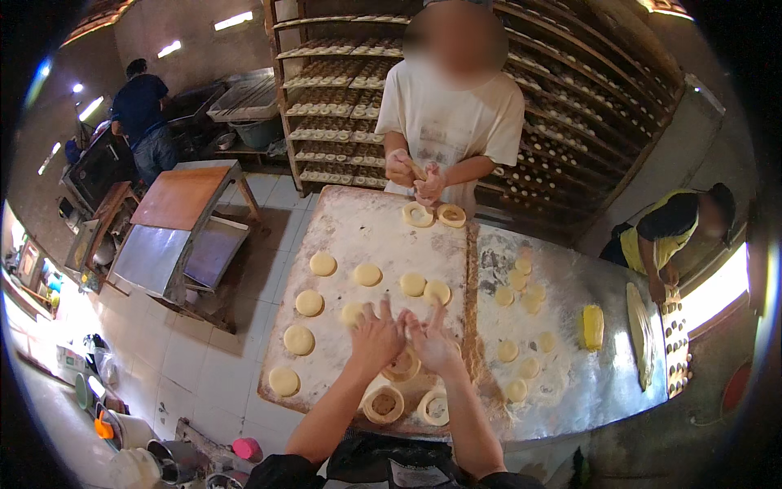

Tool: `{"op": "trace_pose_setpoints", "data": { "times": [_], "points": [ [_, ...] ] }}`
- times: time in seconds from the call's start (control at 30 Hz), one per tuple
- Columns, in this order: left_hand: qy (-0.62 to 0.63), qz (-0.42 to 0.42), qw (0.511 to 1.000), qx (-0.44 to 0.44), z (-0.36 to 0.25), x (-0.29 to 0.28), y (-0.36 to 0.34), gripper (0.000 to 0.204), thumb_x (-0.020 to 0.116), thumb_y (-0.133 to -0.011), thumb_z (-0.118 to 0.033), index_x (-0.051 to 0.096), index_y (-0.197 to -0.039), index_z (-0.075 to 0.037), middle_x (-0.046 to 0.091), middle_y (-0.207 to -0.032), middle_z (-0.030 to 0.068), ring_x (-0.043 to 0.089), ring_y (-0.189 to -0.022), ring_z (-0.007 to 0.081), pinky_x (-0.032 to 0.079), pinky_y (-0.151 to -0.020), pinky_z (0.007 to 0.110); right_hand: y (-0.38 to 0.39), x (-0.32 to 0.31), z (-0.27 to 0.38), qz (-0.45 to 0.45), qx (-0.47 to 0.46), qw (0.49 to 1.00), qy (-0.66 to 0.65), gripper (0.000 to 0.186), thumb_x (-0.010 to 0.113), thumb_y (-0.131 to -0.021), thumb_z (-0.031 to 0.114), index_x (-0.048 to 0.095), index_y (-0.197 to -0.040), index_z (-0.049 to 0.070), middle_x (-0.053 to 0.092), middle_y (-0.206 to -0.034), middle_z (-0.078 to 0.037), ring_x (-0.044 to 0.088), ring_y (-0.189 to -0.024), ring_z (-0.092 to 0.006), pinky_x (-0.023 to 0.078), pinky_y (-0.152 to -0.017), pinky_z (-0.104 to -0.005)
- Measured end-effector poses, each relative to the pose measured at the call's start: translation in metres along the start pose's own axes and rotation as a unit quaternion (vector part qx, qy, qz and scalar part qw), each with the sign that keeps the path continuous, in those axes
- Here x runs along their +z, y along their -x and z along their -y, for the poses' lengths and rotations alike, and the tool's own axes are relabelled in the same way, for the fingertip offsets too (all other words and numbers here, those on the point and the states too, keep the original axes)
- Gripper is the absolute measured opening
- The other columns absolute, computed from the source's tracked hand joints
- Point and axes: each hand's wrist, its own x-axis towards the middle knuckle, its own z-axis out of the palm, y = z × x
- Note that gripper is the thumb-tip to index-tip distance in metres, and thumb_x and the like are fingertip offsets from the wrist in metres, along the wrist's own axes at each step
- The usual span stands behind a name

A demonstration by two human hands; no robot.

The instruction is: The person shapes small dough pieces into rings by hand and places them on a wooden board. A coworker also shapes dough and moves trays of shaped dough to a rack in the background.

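Observation:
My left hand [376, 336] reaches over the floured board [342, 224] with fingers stretched out, partly covering a flat dough round [352, 313]. Beside it, my right hand [433, 341] has its fingers extended, the tips at another dough round [437, 292]; slight blur softens both hands. Just beyond lie two more rounds, one [413, 284] touching the right-hand one. Under my wrists sits a dough ring [402, 367], partly hidden. Nearer me are two more dough rings, one at left [383, 404] and one at right [434, 407]. Several rounds line the board's left side [300, 340].
Across the board a person [448, 114] works dough in floury hands, behind two rings [418, 214]. A metal table [570, 359] at right bears dough pieces, a yellow block [591, 328] and a long dough strip [641, 338]. Racks [342, 85] stand behind; another person [676, 228] bends at right.

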Motion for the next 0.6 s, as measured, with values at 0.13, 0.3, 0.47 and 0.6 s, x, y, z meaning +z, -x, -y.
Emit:
{"op": "trace_pose_setpoints", "data": {
  "times": [0.13, 0.3, 0.47, 0.6],
  "points": [
    [-0.044, -0.010, 0.999, -0.019, 0.029, 0.002, 0.012, 0.072, 0.072, -0.087, -0.041, 0.044, -0.144, -0.007, 0.057, -0.117, 0.0216, 0.057, -0.105, 0.0369, 0.043, -0.088, 0.052, 0.003, -0.001, 0.000, -0.139, -0.122, 0.978, 0.097, 0.077, 0.069, -0.089, 0.033, 0.030, -0.151, 0.009, 0.059, -0.110, -0.019, 0.057, -0.106, -0.0384, 0.042, -0.100, -0.0497],
    [-0.038, 0.065, 0.997, 0.012, 0.031, 0.004, 0.043, 0.077, 0.076, -0.083, -0.040, 0.044, -0.146, -0.009, 0.054, -0.115, 0.0171, 0.055, -0.105, 0.0357, 0.041, -0.087, 0.051, 0.012, 0.019, -0.003, -0.045, -0.128, 0.930, 0.342, 0.079, 0.071, -0.087, 0.032, 0.030, -0.152, 0.017, 0.054, -0.122, -0.019, 0.051, -0.116, -0.0399, 0.040, -0.102, -0.0548],
    [-0.001, 0.064, 0.998, -0.016, 0.046, -0.005, 0.041, 0.073, 0.071, -0.086, -0.041, 0.046, -0.143, -0.004, 0.054, -0.124, 0.0219, 0.052, -0.115, 0.0396, 0.040, -0.096, 0.055, 0.000, 0.025, 0.008, 0.015, -0.130, 0.935, 0.329, 0.070, 0.067, -0.089, 0.037, 0.038, -0.149, 0.015, 0.055, -0.127, -0.019, 0.052, -0.121, -0.0415, 0.039, -0.104, -0.0570],
    [-0.154, -0.091, 0.981, -0.074, 0.100, -0.022, 0.050, 0.052, 0.065, -0.092, -0.031, 0.053, -0.130, 0.003, 0.055, -0.128, 0.0239, 0.050, -0.122, 0.0396, 0.041, -0.100, 0.054, -0.044, 0.043, 0.031, 0.080, -0.101, 0.952, 0.278, 0.057, 0.058, -0.096, 0.039, 0.045, -0.144, 0.012, 0.058, -0.127, -0.020, 0.057, -0.118, -0.0405, 0.045, -0.102, -0.0511]
  ]
}}
